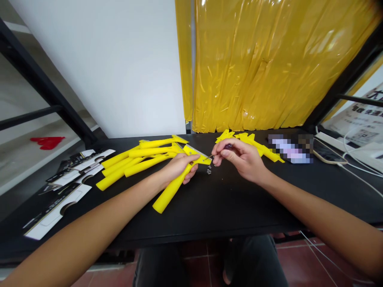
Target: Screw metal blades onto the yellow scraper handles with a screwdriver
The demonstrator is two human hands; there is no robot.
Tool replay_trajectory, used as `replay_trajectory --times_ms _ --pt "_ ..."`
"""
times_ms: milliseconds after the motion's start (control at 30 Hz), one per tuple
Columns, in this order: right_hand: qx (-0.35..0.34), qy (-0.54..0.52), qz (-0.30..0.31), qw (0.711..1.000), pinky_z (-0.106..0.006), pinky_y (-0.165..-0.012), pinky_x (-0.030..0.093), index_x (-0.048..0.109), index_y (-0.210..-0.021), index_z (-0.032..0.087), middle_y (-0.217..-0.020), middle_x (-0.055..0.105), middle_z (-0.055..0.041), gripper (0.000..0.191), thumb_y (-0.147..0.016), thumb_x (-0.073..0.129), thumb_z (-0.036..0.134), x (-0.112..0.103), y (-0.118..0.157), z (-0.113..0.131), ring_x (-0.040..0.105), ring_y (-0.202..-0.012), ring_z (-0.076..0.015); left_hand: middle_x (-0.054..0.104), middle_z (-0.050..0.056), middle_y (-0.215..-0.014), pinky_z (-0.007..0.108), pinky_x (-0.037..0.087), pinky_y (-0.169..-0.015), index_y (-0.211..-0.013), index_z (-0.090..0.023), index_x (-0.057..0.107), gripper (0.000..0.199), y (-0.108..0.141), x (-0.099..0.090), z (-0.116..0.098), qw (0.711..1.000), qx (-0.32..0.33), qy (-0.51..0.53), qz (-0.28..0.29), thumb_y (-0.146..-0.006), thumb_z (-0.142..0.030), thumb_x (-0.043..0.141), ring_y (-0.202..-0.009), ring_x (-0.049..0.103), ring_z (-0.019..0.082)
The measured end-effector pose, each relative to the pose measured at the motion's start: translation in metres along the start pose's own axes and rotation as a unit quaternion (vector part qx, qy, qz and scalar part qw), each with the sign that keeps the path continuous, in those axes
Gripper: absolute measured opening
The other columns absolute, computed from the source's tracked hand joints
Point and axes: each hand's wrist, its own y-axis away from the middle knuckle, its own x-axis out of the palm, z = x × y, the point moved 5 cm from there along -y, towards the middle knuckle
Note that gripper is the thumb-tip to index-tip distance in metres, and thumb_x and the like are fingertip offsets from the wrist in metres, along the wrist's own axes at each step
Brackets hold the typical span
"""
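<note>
Yellow handle (172,191) sits at the centre of the frame, gripped in the left hand (179,168), whose fingers wrap around it, with its metal-fitted end over the black table (215,207). The right hand (237,159) pinches a small dark-handled screwdriver (224,150) between thumb and fingers, its tip right by that metal end. Tiny screws (208,170) lie just below the tip. More yellow handles (134,164) are heaped centre left, others (254,145) sit behind the right hand, and black-and-white cards (56,211) lie at lower left.

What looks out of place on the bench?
Small metal fasteners lie loose on the black table near the right hand, easy to knock away. A red piece also sits off the table at far left.
</note>
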Motion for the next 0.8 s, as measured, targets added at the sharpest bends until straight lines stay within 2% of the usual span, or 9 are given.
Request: replay_trajectory --times_ms 100,200,333,500,600,700,800 --pt "0.012 -0.011 0.044 0.999 -0.029 -0.074 0.059 0.066 -0.106 0.018 -0.091 0.071 -0.0039 0.010 -0.099 0.059 0.021 -0.001 0.000 0.006 0.071 -0.076 -0.0129 0.041 -0.001 -0.039 0.023 0.032 -0.033 -0.057 -0.020 0.048 0.057 0.002 0.002 -0.001 0.997 -0.011 -0.014 0.077 -0.095 -0.063 0.050 -0.031 0.037 0.010" --pt "0.009 -0.038 0.079 0.996 -0.030 -0.073 0.058 0.067 -0.106 0.018 -0.087 0.071 -0.0034 0.011 -0.100 0.057 0.019 -0.004 0.000 0.013 0.070 -0.073 -0.0132 0.042 -0.003 -0.044 0.022 0.033 -0.033 -0.061 -0.020 0.049 0.053 0.008 0.007 -0.004 0.991 -0.031 -0.005 0.133 -0.094 -0.060 0.053 -0.033 0.037 0.009" --pt "0.009 -0.072 0.139 0.988 -0.030 -0.070 0.056 0.068 -0.098 0.015 -0.082 0.070 -0.0044 0.011 -0.099 0.060 0.023 -0.002 0.000 0.021 0.068 -0.071 -0.0139 0.041 -0.005 -0.049 0.021 0.033 -0.031 -0.066 -0.019 0.050 0.046 0.018 0.016 -0.008 0.986 -0.043 0.021 0.162 -0.093 -0.056 0.058 -0.035 0.038 0.009" --pt "0.019 -0.115 0.214 0.970 -0.028 -0.063 0.052 0.071 -0.094 0.013 -0.078 0.069 -0.0055 0.016 -0.097 0.064 0.028 0.002 0.003 0.032 0.064 -0.066 -0.0133 0.044 -0.005 -0.054 0.020 0.035 -0.032 -0.070 -0.017 0.053 0.043 0.031 0.035 -0.003 0.972 -0.103 0.031 0.210 -0.091 -0.054 0.062 -0.036 0.037 0.007" --pt "0.018 -0.128 0.256 0.958 -0.029 -0.067 0.052 0.071 -0.097 0.013 -0.083 0.072 -0.0085 0.019 -0.096 0.066 0.031 0.003 0.005 0.036 0.066 -0.074 -0.0154 0.045 -0.005 -0.055 0.019 0.033 -0.031 -0.076 -0.017 0.056 0.042 0.035 0.047 0.001 0.965 -0.134 0.050 0.218 -0.089 -0.055 0.064 -0.036 0.037 0.007" --pt "0.041 -0.171 0.221 0.959 -0.034 -0.080 0.053 0.063 -0.107 0.018 -0.081 0.073 -0.0058 0.024 -0.094 0.068 0.037 0.002 0.004 0.033 0.068 -0.087 -0.0185 0.045 -0.006 -0.055 0.020 0.033 -0.031 -0.081 -0.017 0.058 0.040 0.034 0.054 0.002 0.963 -0.137 0.081 0.216 -0.091 -0.055 0.062 -0.035 0.036 0.007" --pt "0.070 -0.255 0.154 0.952 -0.031 -0.072 0.052 0.054 -0.104 0.023 -0.074 0.068 0.0009 0.029 -0.091 0.071 0.043 0.005 0.005 0.023 0.066 -0.073 -0.0158 0.043 -0.006 -0.053 0.020 0.034 -0.030 -0.075 -0.017 0.056 0.042 0.030 0.058 0.003 0.962 -0.130 0.113 0.212 -0.093 -0.055 0.058 -0.034 0.035 0.008"
